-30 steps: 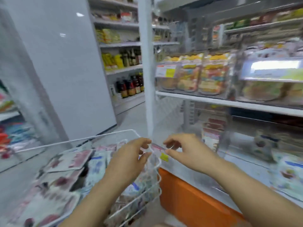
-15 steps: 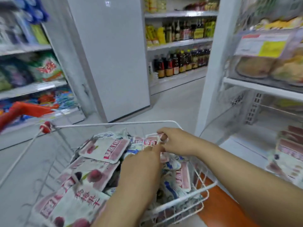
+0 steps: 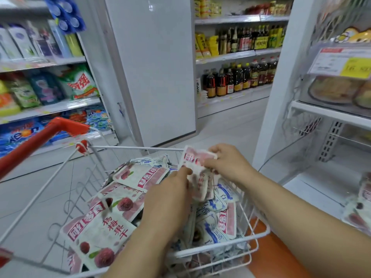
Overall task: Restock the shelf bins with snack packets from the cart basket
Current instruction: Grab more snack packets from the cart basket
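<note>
Two hands meet over the cart basket, a white wire one heaped with snack packets. The pink-and-white ones printed with red berries lie mostly to the left, and the blue-and-white packets lie to the right. The right hand reaches in from the shelf side and pinches the upper end of a pink packet, its fingers curled over the top edge close to the basket's far rim. The left hand, seen from the back, sits lower, and its thumb and forefinger pinch the same packet's lower left edge. The packet is tilted, its top raised above the heap. Its bottom end is lost among the other packets, so I cannot tell whether it is fully lifted free.

The cart's red handle slants up at the left. To the right, a clear shelf bin carries a price label with a yellow patch. Below it, on a lower shelf, a few similar packets show at the frame's edge. A white pillar stands beyond the basket, between shelves of detergent bags and dark bottles.
</note>
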